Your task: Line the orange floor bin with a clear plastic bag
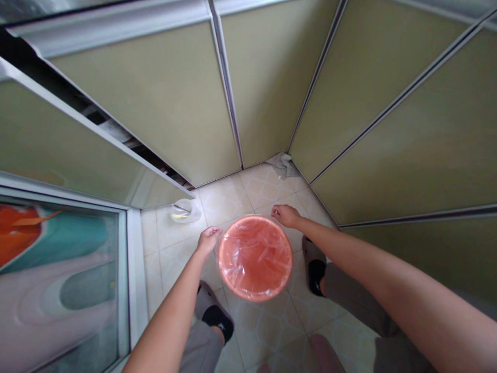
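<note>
An orange-pink round bin (253, 299) stands upright on the floor between my feet. A clear, wrinkled plastic bag (254, 254) lines its inside and reaches the rim. My left hand (208, 239) is just off the rim at the upper left, its fingers pinched together. Beyond the upper right of the rim, my right hand (286, 215) is closed, with thumb and forefinger pressed together. Whether either pinch has an edge of the see-through bag in it cannot be made out.
Pale green cabinet doors (155, 103) enclose the corner; one at the left stands ajar. A grey cloth (282, 165) lies in the corner. On the tiled floor (174, 264) sits a clear round container (184, 210). A glass-paned frame (134, 269) borders the left.
</note>
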`<state>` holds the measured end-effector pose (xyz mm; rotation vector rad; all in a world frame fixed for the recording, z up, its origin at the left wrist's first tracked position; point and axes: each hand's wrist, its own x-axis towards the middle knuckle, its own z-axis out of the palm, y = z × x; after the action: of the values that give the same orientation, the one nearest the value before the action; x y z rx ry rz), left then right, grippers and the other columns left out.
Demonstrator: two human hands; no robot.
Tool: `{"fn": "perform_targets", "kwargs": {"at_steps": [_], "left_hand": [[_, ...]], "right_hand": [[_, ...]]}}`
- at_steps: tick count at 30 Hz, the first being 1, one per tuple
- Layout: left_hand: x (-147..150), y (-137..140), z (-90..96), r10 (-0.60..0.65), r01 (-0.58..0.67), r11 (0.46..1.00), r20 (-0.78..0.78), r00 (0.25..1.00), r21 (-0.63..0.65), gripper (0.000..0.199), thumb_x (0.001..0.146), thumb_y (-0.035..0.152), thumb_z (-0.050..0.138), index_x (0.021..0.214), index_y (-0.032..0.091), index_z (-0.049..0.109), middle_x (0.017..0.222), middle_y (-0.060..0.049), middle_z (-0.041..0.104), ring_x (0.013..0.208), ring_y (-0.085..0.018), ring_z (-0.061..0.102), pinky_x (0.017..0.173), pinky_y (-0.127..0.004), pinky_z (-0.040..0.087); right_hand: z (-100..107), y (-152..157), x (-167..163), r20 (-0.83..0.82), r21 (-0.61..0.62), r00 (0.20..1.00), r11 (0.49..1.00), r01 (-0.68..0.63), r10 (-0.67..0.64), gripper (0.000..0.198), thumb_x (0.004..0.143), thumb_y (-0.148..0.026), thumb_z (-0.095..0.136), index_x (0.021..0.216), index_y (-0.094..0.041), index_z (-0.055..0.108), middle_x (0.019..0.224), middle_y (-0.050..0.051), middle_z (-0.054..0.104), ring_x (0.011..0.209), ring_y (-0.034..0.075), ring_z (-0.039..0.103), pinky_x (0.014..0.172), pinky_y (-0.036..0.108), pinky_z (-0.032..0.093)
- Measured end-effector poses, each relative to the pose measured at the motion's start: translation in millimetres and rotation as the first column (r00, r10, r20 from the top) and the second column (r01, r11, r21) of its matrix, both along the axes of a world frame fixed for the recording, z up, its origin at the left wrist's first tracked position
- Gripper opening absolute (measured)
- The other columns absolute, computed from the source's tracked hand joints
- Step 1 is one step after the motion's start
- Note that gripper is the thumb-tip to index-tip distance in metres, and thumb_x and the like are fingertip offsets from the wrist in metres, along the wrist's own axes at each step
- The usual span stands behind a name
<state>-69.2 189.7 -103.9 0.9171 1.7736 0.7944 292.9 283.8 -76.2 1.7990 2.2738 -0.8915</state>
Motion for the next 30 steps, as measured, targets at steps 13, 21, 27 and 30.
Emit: {"fn": "perform_targets", "kwargs": {"at_steps": [13,21,27,30], "left_hand": [[-18,-18,50.3,-0.107,0.153,0.983,-0.368,0.924,0.097,0.045,0.087,0.06,0.059,0.101,0.02,0.073,0.054,0.006,0.049,0.052,-0.015,0.05,0.054,-0.025,0.036],[32,-77,123.9,-0.671,0.68,0.681,-0.605,0.429,-0.273,0.037,0.095,0.041,0.058,0.128,0.036,0.072,0.092,-0.004,0.078,0.089,-0.025,0.072,0.081,-0.03,0.047],[36,-109,124.3,-0.744,0.686,0.627,-0.544,0.387,-0.37,0.026,0.091,0.045,0.062,0.105,0.032,0.08,0.099,-0.011,0.081,0.1,-0.032,0.075,0.095,-0.04,0.05],[29,-118,125.9,-0.736,0.671,0.634,-0.566,0.372,-0.385,0.028,0.093,0.044,0.059,0.109,0.033,0.079,0.099,-0.012,0.081,0.101,-0.033,0.075,0.097,-0.043,0.05]], "right_hand": [[54,-5,22,0.014,0.07,0.999,0.997,-0.039,0.038,0.029,0.097,-0.038,0.067,0.124,-0.027,0.072,0.097,0.002,0.079,0.088,0.017,0.07,0.068,0.024,0.04],[109,-82,24,0.063,-0.02,0.907,0.909,-0.415,0.416,0.037,0.095,-0.032,0.063,0.131,-0.032,0.073,0.099,0.007,0.08,0.094,0.025,0.075,0.077,0.03,0.049],[103,-116,29,0.078,-0.133,0.961,0.958,-0.254,0.265,0.043,0.078,-0.02,0.08,0.12,-0.029,0.079,0.085,0.007,0.079,0.093,0.026,0.076,0.088,0.034,0.053],[105,-118,34,0.112,-0.136,0.959,0.96,-0.245,0.26,0.045,0.078,-0.019,0.08,0.122,-0.028,0.078,0.09,0.009,0.08,0.098,0.028,0.076,0.092,0.037,0.053]]}}
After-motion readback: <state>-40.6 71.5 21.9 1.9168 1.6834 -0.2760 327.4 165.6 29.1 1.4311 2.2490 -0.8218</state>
